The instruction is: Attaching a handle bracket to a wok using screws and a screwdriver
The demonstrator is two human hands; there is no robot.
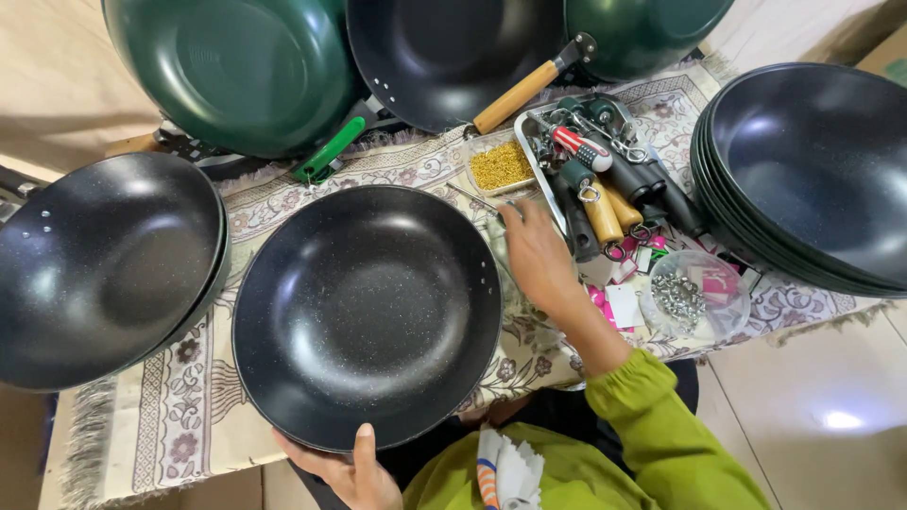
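Left hand (345, 472) grips black wok's (367, 312) near rim; right hand (537, 253), fingers seemingly loose, touches its far edge.

glossy speckled black pan (367, 312); woven patterned cloth (189, 416); wooden handle (515, 97).

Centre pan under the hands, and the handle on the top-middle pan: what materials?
Black pan: looks like metal with a dark speckled non-stick coating, since it shows glossy highlights and fine pale flecks. The left hand grips its near rim. Handle: apparently light wood, tan and matt, with a dark metal ferrule.
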